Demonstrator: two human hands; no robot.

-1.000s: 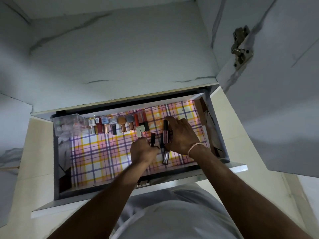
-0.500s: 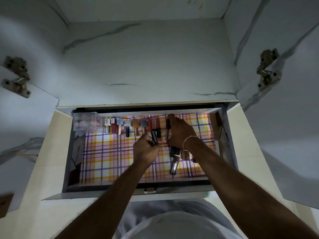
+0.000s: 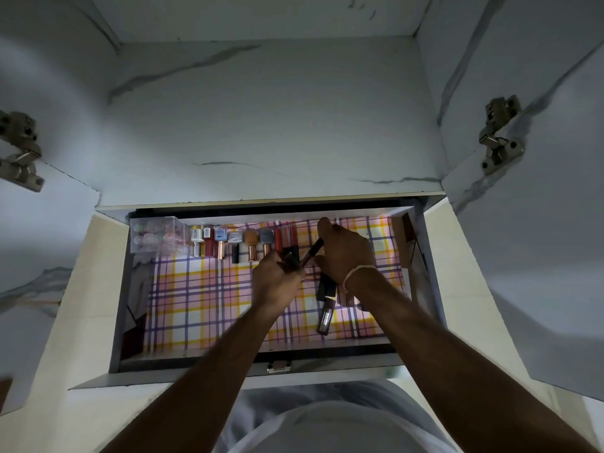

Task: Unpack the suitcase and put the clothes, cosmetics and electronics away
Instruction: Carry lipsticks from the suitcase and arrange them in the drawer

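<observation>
Slim dark-red lip gloss tube with black cap [image 3: 312, 252] sits tilted above the pull-out drawer lined with pink-yellow-purple plaid paper [image 3: 202, 299], cap end toward the back right. Left hand [image 3: 277, 282] curls round its lower end together with another dark tube. Right hand [image 3: 346, 256] arched over the cap, fingers bent down; whether it grips anything, cannot tell. Clear-bodied gloss tube [image 3: 325, 317] lies flat below the right wrist.

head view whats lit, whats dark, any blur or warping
Head view: the plaid pink-yellow drawer liner is brightest; the arms and grey marbled cabinet shelf are dim; the left hand is slightly motion-blurred; wide-angle warping bends the cabinet doors.
</observation>
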